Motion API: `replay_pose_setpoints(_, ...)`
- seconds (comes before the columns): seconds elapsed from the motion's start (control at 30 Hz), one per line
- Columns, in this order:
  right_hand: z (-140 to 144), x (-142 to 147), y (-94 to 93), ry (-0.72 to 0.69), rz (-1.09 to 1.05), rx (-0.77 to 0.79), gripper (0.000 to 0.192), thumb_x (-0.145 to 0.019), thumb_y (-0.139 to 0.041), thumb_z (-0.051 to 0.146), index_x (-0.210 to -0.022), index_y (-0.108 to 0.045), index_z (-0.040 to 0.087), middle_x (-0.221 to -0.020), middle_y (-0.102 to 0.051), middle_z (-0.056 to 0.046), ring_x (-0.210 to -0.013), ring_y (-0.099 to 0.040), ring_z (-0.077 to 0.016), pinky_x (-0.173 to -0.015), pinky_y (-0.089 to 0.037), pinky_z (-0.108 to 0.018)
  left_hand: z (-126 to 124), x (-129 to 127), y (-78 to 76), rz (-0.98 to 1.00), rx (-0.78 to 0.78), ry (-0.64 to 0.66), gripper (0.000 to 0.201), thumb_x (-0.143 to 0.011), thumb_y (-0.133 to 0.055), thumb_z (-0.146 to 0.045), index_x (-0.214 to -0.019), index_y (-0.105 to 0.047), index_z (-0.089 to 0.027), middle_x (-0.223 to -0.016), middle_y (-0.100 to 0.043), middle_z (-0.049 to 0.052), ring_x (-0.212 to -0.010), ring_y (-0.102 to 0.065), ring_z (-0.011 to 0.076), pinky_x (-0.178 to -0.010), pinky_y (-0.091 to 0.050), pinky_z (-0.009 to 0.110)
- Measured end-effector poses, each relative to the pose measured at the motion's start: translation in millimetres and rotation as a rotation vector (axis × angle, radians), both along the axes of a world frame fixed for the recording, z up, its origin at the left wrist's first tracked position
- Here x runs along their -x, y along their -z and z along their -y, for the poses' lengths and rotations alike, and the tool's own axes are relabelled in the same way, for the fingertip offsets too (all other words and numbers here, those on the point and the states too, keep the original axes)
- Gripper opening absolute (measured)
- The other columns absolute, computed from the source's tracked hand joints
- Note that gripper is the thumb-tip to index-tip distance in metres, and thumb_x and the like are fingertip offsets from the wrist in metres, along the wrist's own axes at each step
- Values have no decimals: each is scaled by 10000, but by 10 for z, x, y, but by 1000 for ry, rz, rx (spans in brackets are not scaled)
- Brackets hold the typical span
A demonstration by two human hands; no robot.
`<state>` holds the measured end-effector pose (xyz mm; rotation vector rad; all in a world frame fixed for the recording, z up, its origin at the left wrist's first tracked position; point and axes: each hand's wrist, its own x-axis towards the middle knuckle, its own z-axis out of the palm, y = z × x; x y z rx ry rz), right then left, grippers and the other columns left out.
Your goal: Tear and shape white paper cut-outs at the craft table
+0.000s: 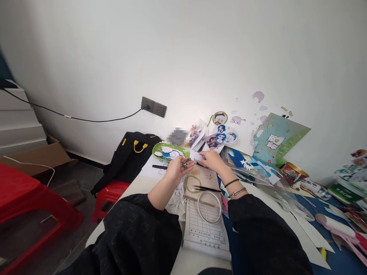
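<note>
Two black sleeves fill the bottom of the view, and between them lies a ruled paper pad [205, 229] on the worktop [137, 187]. That pad serves as the landmark here. On its far end rests a roll of clear tape [210, 206], and just beyond the roll a pair of black tweezers [206, 188] lies across a brown card with a green ring on it.

Beyond the pad, the left hand [178, 168] holds small scissors [185, 165], its fingers curled about the handles. The right hand [210, 159], with bracelets at the wrist, pinches a small white paper piece [197, 156] between thumb and fingertips, just beside the scissors; whether the blades touch the paper is too small to tell.

White paper scraps [177, 199] are heaped to the left of the pad, so a good deal of cutting looks already done. Finished round stickers [220, 134] lean on the wall [183, 57] beyond the pad, and a green tray [169, 151] with a picture in it sits beyond and to the left. The piece in hand seems not yet trimmed free, and the tape and tweezers lie unused, so I judge the work to be somewhere in its middle.

To the right of the pad, loose printed sheets and cuttings cover a blue mat [338, 259].
</note>
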<state>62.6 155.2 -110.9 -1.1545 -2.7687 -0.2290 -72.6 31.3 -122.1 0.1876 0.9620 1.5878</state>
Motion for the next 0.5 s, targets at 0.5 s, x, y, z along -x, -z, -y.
replay_pose_setpoints(0.5, 115, 13, 155, 20, -25, -35, 227, -822, -555, 151, -892, -752, 239, -872, -755, -85, -860, -674, -234, -796, -418, -299, -11, 10, 13, 55, -29, 12, 118, -829, -438, -92, -829, -554, -113, -699, -689, 125, -620, -707, 178, -607, -586, 253)
